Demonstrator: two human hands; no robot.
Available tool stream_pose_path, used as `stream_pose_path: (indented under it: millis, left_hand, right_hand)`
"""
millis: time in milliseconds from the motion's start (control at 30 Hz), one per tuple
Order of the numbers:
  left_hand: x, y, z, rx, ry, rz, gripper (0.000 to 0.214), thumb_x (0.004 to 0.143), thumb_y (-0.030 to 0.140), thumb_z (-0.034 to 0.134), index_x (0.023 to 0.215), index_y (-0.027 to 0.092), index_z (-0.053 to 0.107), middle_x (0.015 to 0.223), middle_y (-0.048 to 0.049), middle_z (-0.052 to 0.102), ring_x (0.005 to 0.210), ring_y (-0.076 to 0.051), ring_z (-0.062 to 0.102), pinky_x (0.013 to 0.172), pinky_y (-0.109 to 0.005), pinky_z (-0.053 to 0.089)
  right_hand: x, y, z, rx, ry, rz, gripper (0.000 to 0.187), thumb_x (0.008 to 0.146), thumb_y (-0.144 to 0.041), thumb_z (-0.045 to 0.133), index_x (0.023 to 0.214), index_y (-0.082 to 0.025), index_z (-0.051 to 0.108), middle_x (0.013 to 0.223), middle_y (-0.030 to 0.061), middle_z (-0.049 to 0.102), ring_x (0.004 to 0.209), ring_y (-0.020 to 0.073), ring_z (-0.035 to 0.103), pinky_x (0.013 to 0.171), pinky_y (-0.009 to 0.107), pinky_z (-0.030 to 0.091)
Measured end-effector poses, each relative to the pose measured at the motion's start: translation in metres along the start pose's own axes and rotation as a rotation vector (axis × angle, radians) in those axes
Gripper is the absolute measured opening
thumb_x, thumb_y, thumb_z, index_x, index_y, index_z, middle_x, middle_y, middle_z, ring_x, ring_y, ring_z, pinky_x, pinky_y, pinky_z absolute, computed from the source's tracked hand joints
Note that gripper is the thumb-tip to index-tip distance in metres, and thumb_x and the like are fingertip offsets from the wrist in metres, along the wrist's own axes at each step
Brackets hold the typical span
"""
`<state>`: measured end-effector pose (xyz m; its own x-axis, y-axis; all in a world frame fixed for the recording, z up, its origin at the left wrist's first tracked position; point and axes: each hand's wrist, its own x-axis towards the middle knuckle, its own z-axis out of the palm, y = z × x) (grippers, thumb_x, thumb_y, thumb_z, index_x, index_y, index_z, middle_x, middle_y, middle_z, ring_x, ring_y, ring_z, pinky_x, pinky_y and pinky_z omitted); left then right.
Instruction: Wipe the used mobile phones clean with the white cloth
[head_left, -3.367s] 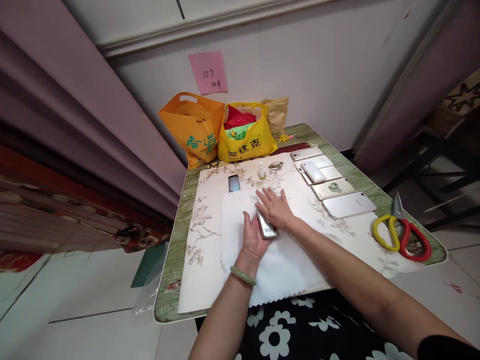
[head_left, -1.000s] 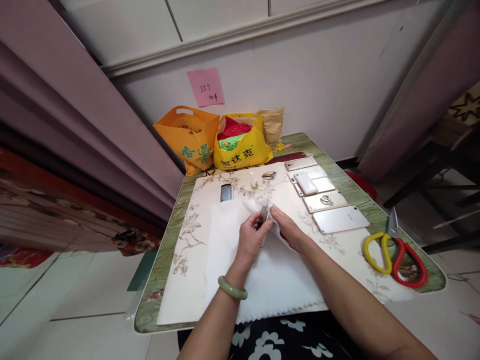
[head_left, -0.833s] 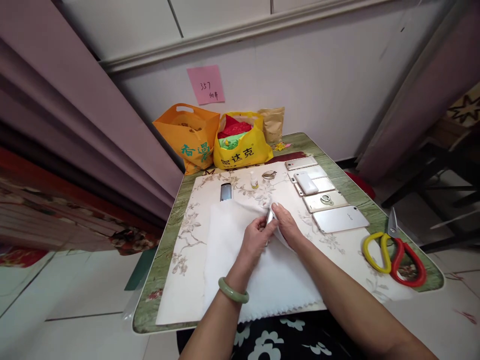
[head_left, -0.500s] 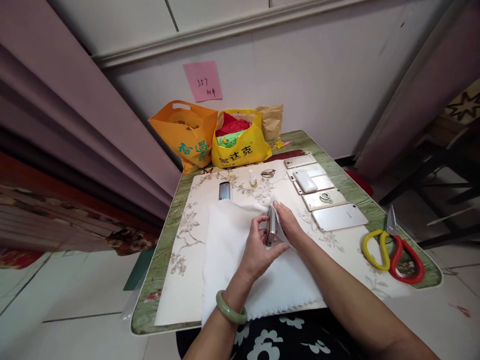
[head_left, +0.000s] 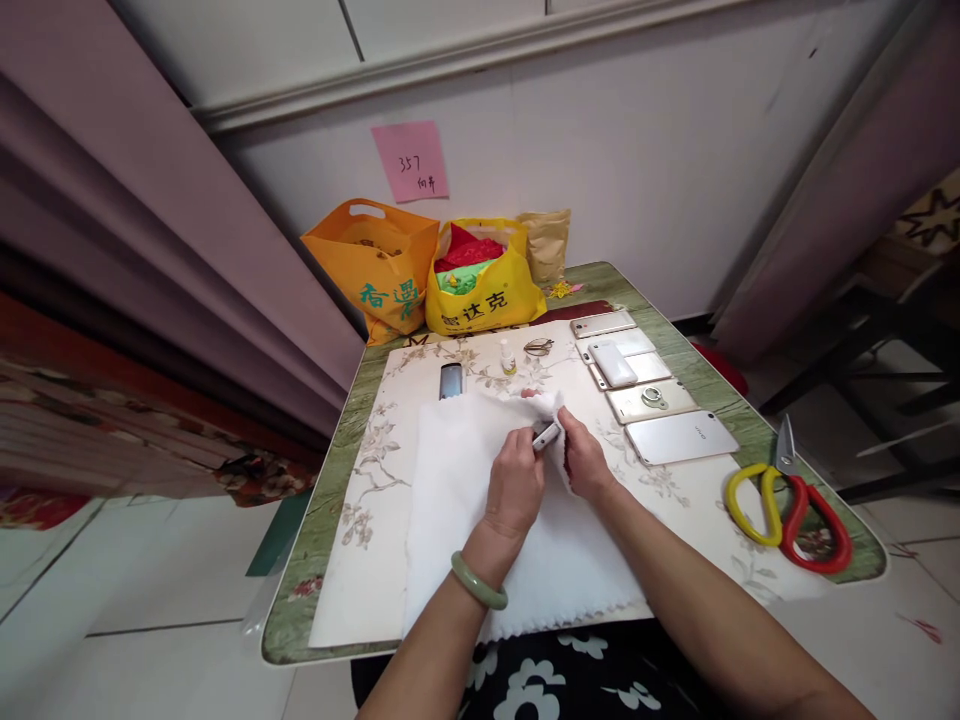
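Note:
My left hand [head_left: 516,488] is closed around a slim silver mobile phone [head_left: 547,436], whose narrow end shows between my hands. A white cloth [head_left: 454,490] with a scalloped front edge is spread beneath them. My right hand [head_left: 586,458] grips a bunched fold of this cloth against the phone's far side. Most of the phone is hidden by fingers and cloth. Beyond the cloth's back edge lies a blue-grey phone [head_left: 451,381], partly covered. A small clear bottle [head_left: 508,359] stands behind the cloth.
Several phones lie in a row on the right, the nearest a silver phone [head_left: 681,438]. Scissors [head_left: 787,500] with yellow and red handles lie at the right edge. Glasses [head_left: 538,347], an orange bag [head_left: 390,265] and a yellow bag [head_left: 499,300] are at the back.
The phone has turned from upright to tilted, its end now facing me. My left fingers have closed over it, and the right hand has drawn the cloth up around it.

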<state>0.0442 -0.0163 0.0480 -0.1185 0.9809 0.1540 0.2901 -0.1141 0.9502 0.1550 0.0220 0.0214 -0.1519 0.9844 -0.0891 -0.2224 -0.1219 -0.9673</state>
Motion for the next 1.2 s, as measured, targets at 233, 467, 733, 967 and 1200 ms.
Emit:
stream_pose_path:
  millis: [233, 467, 733, 967, 1200]
  left_hand:
    - [-0.001, 0.007, -0.006, -0.118, -0.029, -0.003, 0.015, 0.074, 0.014, 0.066, 0.084, 0.025, 0.069, 0.085, -0.0066, 0.062, 0.085, -0.025, 0.054, 0.09, -0.036, 0.04]
    - [-0.004, 0.008, -0.012, -0.312, 0.064, -0.171, 0.023, 0.072, 0.037, 0.073, 0.087, 0.02, 0.07, 0.073, -0.0001, 0.063, 0.068, -0.015, 0.056, 0.068, -0.026, 0.045]
    - [0.002, -0.016, -0.014, -1.086, 0.117, -0.589, 0.019, 0.082, 0.036, 0.059, 0.09, 0.019, 0.065, 0.093, -0.0061, 0.066, 0.081, -0.017, 0.059, 0.074, -0.033, 0.05]
    - [-0.006, -0.03, -0.022, -1.332, -0.033, -0.579, 0.053, 0.078, 0.063, 0.054, 0.103, 0.017, 0.066, 0.103, -0.0139, 0.066, 0.083, -0.021, 0.06, 0.071, -0.036, 0.049]
    - [-0.009, -0.028, -0.022, -1.497, -0.087, -0.682, 0.04, 0.083, 0.04, 0.054, 0.108, 0.009, 0.064, 0.118, -0.022, 0.063, 0.118, -0.033, 0.056, 0.096, -0.047, 0.043]
  right_hand:
    - [0.002, 0.001, -0.003, -0.07, 0.072, -0.102, 0.056, 0.083, -0.069, 0.045, 0.107, -0.025, 0.07, 0.104, 0.004, 0.07, 0.119, 0.0259, 0.052, 0.105, 0.038, 0.035]
    - [0.005, -0.001, -0.004, -0.13, 0.062, -0.074, 0.044, 0.086, -0.061, 0.046, 0.09, -0.025, 0.07, 0.088, 0.0017, 0.07, 0.089, 0.0238, 0.059, 0.082, 0.034, 0.048]
    - [0.015, 0.013, -0.018, -0.098, 0.386, -0.018, 0.042, 0.083, -0.059, 0.052, 0.096, -0.023, 0.07, 0.09, 0.0028, 0.071, 0.102, 0.0247, 0.06, 0.086, 0.034, 0.048]
    - [0.01, 0.019, -0.02, -0.191, 0.418, 0.011, 0.052, 0.081, -0.064, 0.049, 0.105, -0.022, 0.069, 0.088, 0.0024, 0.071, 0.1, 0.0248, 0.062, 0.083, 0.035, 0.051]
    - [0.0, 0.005, -0.001, -0.234, 0.343, -0.137, 0.059, 0.09, -0.061, 0.038, 0.123, -0.019, 0.063, 0.123, 0.0064, 0.065, 0.125, 0.0242, 0.051, 0.108, 0.039, 0.037]
